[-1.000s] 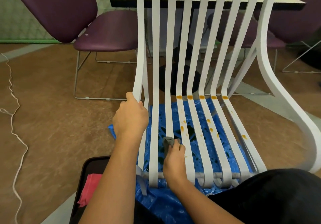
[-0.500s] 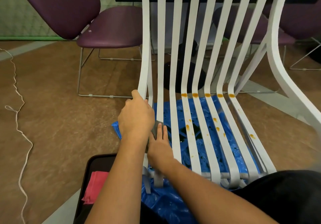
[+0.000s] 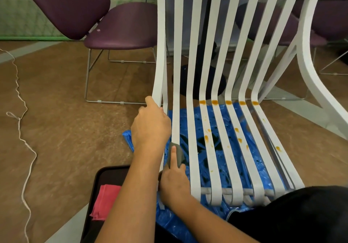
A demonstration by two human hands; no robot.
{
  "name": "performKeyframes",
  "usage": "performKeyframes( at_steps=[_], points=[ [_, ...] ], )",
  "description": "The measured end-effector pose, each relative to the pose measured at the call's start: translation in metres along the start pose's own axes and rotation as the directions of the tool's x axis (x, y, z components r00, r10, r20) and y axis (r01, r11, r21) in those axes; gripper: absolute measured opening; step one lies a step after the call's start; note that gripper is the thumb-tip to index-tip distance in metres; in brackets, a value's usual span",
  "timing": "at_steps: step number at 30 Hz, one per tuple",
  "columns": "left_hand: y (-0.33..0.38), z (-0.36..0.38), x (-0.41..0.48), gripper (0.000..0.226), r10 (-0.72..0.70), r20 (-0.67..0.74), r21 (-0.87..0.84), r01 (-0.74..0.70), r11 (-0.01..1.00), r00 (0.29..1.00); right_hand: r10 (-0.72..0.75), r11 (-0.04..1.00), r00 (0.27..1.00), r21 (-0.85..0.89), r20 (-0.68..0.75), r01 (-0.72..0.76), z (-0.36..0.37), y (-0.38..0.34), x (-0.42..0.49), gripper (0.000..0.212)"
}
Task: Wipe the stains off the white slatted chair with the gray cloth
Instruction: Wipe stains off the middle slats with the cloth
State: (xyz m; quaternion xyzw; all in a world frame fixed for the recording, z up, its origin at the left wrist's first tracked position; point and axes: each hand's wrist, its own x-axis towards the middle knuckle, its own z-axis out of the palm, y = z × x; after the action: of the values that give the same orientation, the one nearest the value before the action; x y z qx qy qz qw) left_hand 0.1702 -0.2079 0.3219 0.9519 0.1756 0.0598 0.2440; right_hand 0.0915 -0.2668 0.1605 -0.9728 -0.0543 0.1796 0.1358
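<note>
Your left hand (image 3: 150, 127) curls round the white slatted chair's (image 3: 177, 73) left rail; brace with it. Your right hand (image 3: 174, 184) grips the gray cloth (image 3: 179, 155), one straight finger pinning it on the slat beside that rail; press flat and drag lengthwise. Count seven slats; five orange stains (image 3: 228, 102) in a row at the bend, smaller drips below; one cloth.
</note>
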Motion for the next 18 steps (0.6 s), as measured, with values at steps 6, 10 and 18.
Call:
performKeyframes(
  at_steps=[6, 10, 18],
  points=[
    [-0.001, -0.001, -0.002, 0.029, 0.012, -0.009, -0.015, -0.012, 1.000, 1.000, 0.000, 1.000, 1.000, 0.022, -0.020, 0.001, -0.010, 0.003, 0.017, 0.056],
    [0.000, 0.000, -0.002, 0.028, 0.012, -0.018, -0.007, -0.012, 1.000, 1.000, -0.015, 0.999, 0.999, -0.038, 0.030, 0.016, -0.035, 0.007, 0.063, 0.064],
    [0.003, 0.000, -0.002, 0.027, 0.015, -0.016, -0.008, -0.015, 1.000, 1.000, -0.038, 0.999, 0.998, 0.040, 0.044, 0.037, -0.040, 0.013, 0.054, 0.078]
  ],
)
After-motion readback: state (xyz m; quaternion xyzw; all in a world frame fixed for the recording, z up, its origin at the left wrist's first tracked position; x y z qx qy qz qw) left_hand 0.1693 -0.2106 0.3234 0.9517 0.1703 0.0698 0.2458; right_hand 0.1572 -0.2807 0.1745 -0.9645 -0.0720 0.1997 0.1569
